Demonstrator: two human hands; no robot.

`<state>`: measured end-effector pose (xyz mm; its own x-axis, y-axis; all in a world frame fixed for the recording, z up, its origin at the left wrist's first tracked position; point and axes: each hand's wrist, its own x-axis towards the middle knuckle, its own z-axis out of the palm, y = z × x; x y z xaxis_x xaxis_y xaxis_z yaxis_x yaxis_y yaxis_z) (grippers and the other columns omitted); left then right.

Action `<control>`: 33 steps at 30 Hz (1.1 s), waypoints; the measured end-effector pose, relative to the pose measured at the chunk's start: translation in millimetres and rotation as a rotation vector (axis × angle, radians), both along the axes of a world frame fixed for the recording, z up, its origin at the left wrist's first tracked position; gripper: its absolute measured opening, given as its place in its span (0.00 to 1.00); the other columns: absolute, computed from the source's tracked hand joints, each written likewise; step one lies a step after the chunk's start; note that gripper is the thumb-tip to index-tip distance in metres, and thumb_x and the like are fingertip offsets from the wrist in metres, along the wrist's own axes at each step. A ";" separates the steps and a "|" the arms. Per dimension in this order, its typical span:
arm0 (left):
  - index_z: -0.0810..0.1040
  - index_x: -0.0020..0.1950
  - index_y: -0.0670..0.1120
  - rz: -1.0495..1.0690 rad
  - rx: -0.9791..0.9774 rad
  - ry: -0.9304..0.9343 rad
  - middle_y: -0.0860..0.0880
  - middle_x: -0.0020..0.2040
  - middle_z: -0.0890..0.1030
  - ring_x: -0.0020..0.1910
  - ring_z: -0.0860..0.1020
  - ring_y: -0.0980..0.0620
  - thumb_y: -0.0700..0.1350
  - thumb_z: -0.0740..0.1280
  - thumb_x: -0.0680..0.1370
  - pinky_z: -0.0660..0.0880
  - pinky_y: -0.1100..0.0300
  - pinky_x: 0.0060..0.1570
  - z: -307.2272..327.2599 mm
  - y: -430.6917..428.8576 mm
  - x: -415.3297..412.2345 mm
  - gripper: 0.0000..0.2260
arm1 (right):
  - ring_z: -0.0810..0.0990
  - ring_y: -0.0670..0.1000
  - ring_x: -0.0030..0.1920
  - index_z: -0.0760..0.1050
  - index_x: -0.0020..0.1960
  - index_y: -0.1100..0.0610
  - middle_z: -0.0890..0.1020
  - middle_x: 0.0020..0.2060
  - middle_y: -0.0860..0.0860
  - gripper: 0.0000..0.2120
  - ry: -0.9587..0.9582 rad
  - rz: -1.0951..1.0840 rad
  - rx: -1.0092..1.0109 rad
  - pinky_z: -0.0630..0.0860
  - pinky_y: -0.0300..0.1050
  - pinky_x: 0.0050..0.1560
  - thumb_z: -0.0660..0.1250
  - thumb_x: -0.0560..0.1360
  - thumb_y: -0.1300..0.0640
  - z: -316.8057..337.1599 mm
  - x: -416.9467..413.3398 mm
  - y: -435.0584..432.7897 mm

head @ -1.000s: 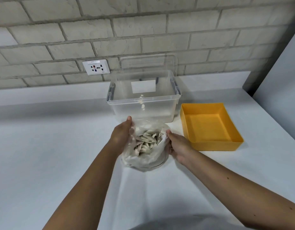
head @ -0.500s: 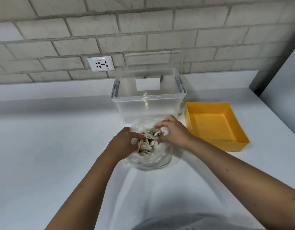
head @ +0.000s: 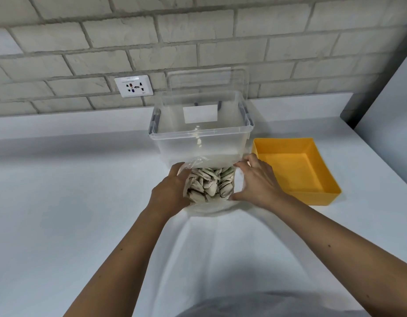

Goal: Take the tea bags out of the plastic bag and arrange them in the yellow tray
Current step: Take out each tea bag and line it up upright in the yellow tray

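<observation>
A clear plastic bag (head: 199, 162) stands on the white table, its mouth pulled wide. It is packed with several pale tea bags (head: 209, 184). My left hand (head: 171, 191) grips the bag's left edge. My right hand (head: 255, 180) holds the bag's right edge, fingers curled around the plastic. The yellow tray (head: 312, 197) sits just to the right of my right hand, and nothing lies in it.
A clear plastic storage box (head: 200, 136) stands right behind the bag, with its lid leaning on the brick wall. A wall socket (head: 134, 86) is at the back left. The white table (head: 60, 202) reaches a wall on the right.
Both hands have moved from the bag's top out to its sides, stretching the mouth wider. The view has shifted slightly closer.
</observation>
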<state>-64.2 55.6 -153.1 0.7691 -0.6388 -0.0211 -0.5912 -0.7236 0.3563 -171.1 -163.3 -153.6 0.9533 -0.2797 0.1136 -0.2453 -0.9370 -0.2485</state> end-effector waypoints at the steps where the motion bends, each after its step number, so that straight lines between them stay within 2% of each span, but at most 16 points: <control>1: 0.62 0.77 0.56 0.006 -0.035 0.024 0.54 0.76 0.58 0.60 0.77 0.47 0.48 0.77 0.69 0.78 0.52 0.47 1.9 0.4 1.1 0.39 | 0.65 0.52 0.70 0.71 0.68 0.50 0.66 0.67 0.50 0.41 -0.030 0.015 0.030 0.57 0.49 0.70 0.78 0.60 0.37 1.0 0.2 -0.3; 4: 0.67 0.75 0.56 0.026 -0.097 0.033 0.52 0.78 0.57 0.65 0.74 0.47 0.45 0.74 0.72 0.76 0.53 0.53 6.9 1.1 0.8 0.33 | 0.54 0.55 0.77 0.79 0.61 0.46 0.66 0.73 0.52 0.27 -0.144 0.055 0.048 0.49 0.55 0.75 0.75 0.65 0.38 -1.9 2.6 3.7; 7: 0.78 0.66 0.53 0.011 -0.257 -0.159 0.48 0.74 0.69 0.66 0.73 0.43 0.43 0.74 0.73 0.74 0.51 0.57 10.3 -0.5 -4.3 0.21 | 0.51 0.57 0.78 0.83 0.51 0.45 0.66 0.74 0.53 0.16 -0.250 0.044 -0.023 0.44 0.60 0.76 0.73 0.68 0.38 -6.5 9.2 16.5; 10: 0.83 0.57 0.50 0.032 -0.467 -0.326 0.49 0.64 0.78 0.61 0.76 0.47 0.40 0.73 0.74 0.72 0.56 0.57 10.4 -4.7 -10.8 0.13 | 0.49 0.58 0.78 0.82 0.46 0.44 0.63 0.76 0.54 0.13 -0.288 0.060 -0.165 0.43 0.64 0.75 0.72 0.68 0.38 -7.4 18.0 27.9; 12: 0.83 0.56 0.49 0.051 -0.549 -0.245 0.52 0.57 0.80 0.54 0.79 0.52 0.37 0.70 0.76 0.75 0.61 0.51 11.0 -8.2 -16.3 0.12 | 0.48 0.60 0.78 0.82 0.45 0.46 0.60 0.77 0.54 0.12 -0.269 0.055 -0.204 0.42 0.66 0.74 0.73 0.67 0.39 -6.2 24.9 31.4; 13: 0.84 0.55 0.50 0.040 -0.547 -0.209 0.53 0.54 0.81 0.50 0.80 0.53 0.36 0.69 0.76 0.76 0.60 0.48 9.6 -10.3 -17.6 0.12 | 0.47 0.60 0.78 0.83 0.44 0.46 0.60 0.77 0.54 0.12 -0.256 0.048 -0.209 0.41 0.66 0.74 0.74 0.67 0.40 -5.5 28.2 32.7; 15: 0.85 0.53 0.50 0.013 -0.459 -0.244 0.53 0.49 0.84 0.46 0.82 0.51 0.36 0.71 0.74 0.76 0.59 0.47 4.0 -14.9 -17.7 0.12 | 0.48 0.61 0.78 0.83 0.43 0.46 0.61 0.76 0.55 0.09 -0.249 0.040 -0.203 0.42 0.67 0.74 0.74 0.69 0.42 -5.5 34.3 33.0; 19: 0.86 0.43 0.54 -0.017 -0.168 -0.476 0.54 0.37 0.85 0.36 0.82 0.50 0.38 0.78 0.65 0.63 0.55 0.53 -0.6 -23.8 -10.5 0.13 | 0.51 0.60 0.78 0.82 0.41 0.45 0.67 0.74 0.55 0.06 -0.247 0.045 -0.169 0.46 0.68 0.74 0.73 0.71 0.44 -2.5 36.0 27.1; 22: 0.85 0.37 0.54 -0.027 0.006 -0.530 0.54 0.31 0.83 0.36 0.80 0.50 0.39 0.80 0.60 0.61 0.52 0.55 -0.4 -24.6 -8.5 0.12 | 0.53 0.58 0.78 0.82 0.41 0.45 0.70 0.72 0.53 0.06 -0.276 0.032 -0.129 0.45 0.66 0.74 0.71 0.72 0.44 1.0 28.9 19.4; 26: 0.85 0.35 0.53 -0.077 0.177 -0.575 0.54 0.32 0.82 0.39 0.80 0.48 0.40 0.80 0.58 0.60 0.48 0.58 -3.8 -27.2 -4.8 0.12 | 0.57 0.56 0.77 0.81 0.41 0.46 0.74 0.68 0.52 0.05 -0.357 0.054 -0.044 0.46 0.63 0.74 0.71 0.72 0.46 3.4 17.0 13.6; 29: 0.85 0.34 0.54 -0.077 0.217 -0.558 0.52 0.33 0.81 0.38 0.80 0.47 0.42 0.82 0.56 0.61 0.48 0.58 -8.2 -30.3 -1.6 0.12 | 0.60 0.55 0.75 0.81 0.42 0.46 0.76 0.64 0.50 0.03 -0.370 0.085 0.030 0.45 0.58 0.75 0.71 0.72 0.48 4.7 9.5 14.5; 33: 0.84 0.33 0.52 -0.060 0.160 -0.560 0.51 0.33 0.81 0.38 0.80 0.46 0.45 0.82 0.58 0.62 0.49 0.56 -6.3 -31.2 2.6 0.10 | 0.63 0.53 0.73 0.82 0.42 0.46 0.78 0.60 0.48 0.02 -0.384 0.111 0.085 0.47 0.55 0.74 0.72 0.72 0.48 8.3 4.3 15.3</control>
